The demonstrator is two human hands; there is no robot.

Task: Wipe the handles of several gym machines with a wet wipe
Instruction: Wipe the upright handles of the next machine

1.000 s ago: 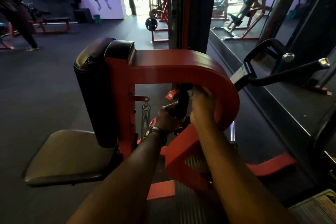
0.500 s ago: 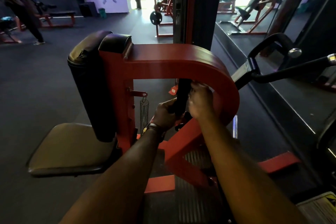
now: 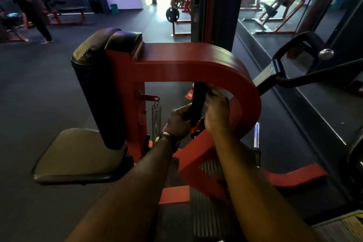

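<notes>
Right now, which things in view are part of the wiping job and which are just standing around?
In the job:
- black handle, upright inside the red frame
- left hand, gripping its lower end
- right hand, holding the white wipe against it

Standing around:
- seat
- back pad
- spring
- weight plate

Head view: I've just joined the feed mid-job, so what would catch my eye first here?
The curved red frame of the machine fills the centre. Under its arch, the left hand grips the lower end of an upright black handle, while the right hand holds a pale wet wipe against it higher up. At left stand a tall black back pad and a seat.
</notes>
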